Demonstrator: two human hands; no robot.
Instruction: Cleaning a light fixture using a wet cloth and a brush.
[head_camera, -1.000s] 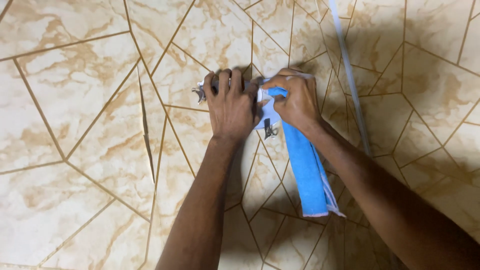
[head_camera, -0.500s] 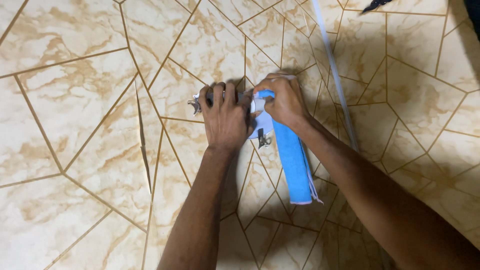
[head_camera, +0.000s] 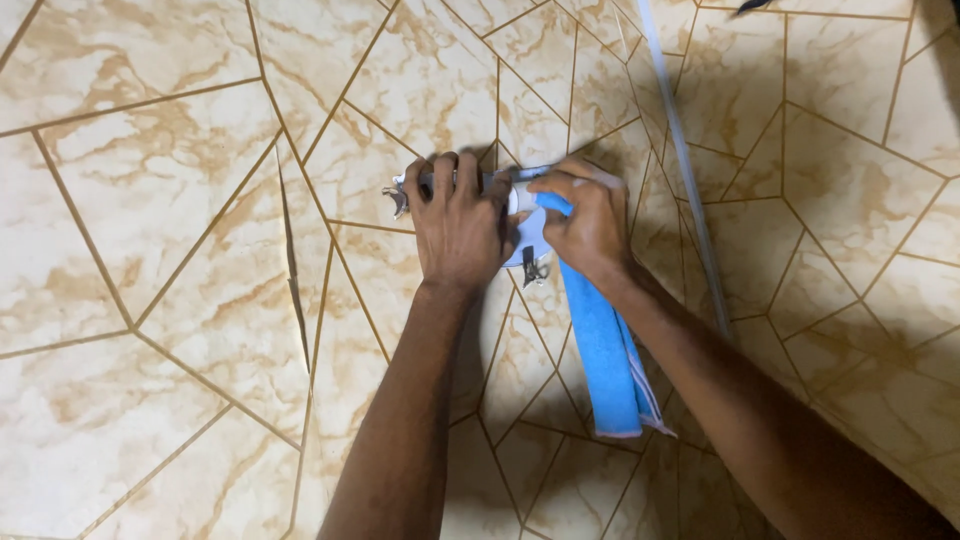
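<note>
Plainly, the left hand (head_camera: 460, 225) was clamped over a small white gadget (head_camera: 527, 245) on the tiled floor (head_camera: 180, 300); the right hand (head_camera: 590, 225) pinched a blue cloth (head_camera: 605, 350) against it. Hard rubbing could have slid the gadget or snagged its metal clip (head_camera: 535, 268).

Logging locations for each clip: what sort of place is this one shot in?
Probably indoors in a home, though the room cannot be told. The surface is a marble-look tiled floor with gold lines; the left hand and right hand work a blue cloth over a small white fixture.
</note>
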